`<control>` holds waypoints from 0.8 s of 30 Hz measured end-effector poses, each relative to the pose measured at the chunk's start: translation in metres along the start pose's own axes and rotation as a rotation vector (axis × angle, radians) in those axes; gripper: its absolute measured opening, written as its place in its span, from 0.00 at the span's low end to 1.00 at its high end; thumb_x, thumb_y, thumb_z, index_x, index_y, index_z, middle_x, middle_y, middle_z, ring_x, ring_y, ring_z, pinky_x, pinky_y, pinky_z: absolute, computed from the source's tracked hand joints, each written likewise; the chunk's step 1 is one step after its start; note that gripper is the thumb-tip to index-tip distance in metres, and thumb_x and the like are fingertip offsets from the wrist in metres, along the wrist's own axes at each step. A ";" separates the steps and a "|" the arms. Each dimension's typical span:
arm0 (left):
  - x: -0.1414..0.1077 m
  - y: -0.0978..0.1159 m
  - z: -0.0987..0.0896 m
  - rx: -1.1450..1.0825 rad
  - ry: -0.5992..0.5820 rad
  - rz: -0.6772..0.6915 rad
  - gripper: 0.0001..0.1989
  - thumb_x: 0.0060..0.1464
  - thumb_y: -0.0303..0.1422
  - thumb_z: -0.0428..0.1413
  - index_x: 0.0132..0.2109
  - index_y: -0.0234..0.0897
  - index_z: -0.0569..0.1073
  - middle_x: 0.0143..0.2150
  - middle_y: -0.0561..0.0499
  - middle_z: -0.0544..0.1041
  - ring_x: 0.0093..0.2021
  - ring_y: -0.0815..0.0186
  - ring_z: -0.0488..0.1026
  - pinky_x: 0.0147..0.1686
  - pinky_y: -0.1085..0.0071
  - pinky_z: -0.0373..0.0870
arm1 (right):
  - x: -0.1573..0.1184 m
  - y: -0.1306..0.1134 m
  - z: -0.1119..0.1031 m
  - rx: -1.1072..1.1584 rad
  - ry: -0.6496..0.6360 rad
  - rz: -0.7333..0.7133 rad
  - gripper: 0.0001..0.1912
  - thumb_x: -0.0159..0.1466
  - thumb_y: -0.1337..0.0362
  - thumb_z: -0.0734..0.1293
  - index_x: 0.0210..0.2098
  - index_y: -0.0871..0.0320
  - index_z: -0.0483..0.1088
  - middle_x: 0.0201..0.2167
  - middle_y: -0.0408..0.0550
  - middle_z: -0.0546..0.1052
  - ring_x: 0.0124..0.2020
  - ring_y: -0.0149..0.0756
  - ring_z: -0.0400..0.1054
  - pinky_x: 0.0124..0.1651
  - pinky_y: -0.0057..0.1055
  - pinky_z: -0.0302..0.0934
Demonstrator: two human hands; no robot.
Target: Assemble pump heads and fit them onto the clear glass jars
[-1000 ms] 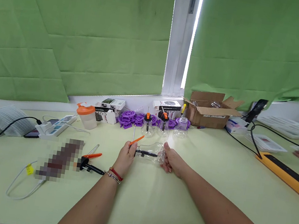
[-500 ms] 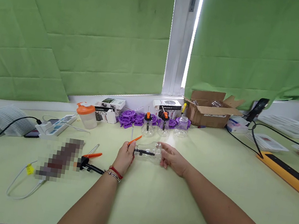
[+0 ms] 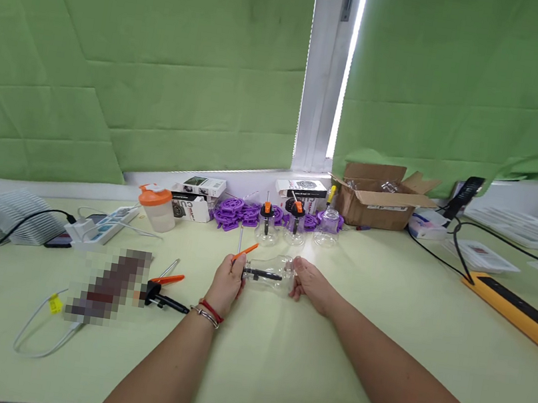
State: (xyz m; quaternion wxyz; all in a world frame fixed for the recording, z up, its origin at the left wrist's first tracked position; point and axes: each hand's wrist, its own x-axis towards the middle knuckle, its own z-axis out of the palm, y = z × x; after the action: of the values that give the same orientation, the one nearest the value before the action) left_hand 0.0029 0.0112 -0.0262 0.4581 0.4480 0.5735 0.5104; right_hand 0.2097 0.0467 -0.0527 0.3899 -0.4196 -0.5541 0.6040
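A clear bottle (image 3: 270, 263) lies sideways between my two hands above the table. My left hand (image 3: 227, 281) is closed around the black pump head at its neck, whose orange lever (image 3: 248, 250) and thin metal spout (image 3: 240, 237) stick out past the fingers. The black tube (image 3: 263, 274) of the pump head reaches inside the bottle. My right hand (image 3: 310, 283) grips the bottle's base end, thumb on top and fingers curled beneath. Left of my left wrist, another black pump head (image 3: 153, 292) with an orange lever lies on the table.
Two bottles with orange-and-black tops (image 3: 266, 225) stand at the back, beside an uncapped bottle (image 3: 327, 229) and purple plastic parts (image 3: 229, 212). Behind them sits an open cardboard box (image 3: 373, 210). A shaker cup (image 3: 157, 208), cables and a yellow-and-black bar (image 3: 519, 320) flank the work area.
Both hands and the bottle have shifted very slightly to the right, and my right fingers sit a little differently on the base. Another person's hand at the right edge has mostly left view.
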 end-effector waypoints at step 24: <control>0.005 -0.007 0.001 0.063 0.075 0.037 0.21 0.54 0.52 0.44 0.34 0.37 0.64 0.17 0.61 0.58 0.12 0.75 0.54 0.11 0.77 0.47 | -0.009 -0.012 -0.004 0.007 -0.183 -0.046 0.26 0.60 0.47 0.63 0.49 0.59 0.63 0.30 0.47 0.72 0.21 0.27 0.65 0.19 0.23 0.56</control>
State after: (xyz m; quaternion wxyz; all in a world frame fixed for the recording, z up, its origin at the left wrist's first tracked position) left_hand 0.0025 0.0156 -0.0336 0.4123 0.4534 0.5976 0.5170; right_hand 0.2168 0.0403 -0.0407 0.3531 -0.3485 -0.5948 0.6325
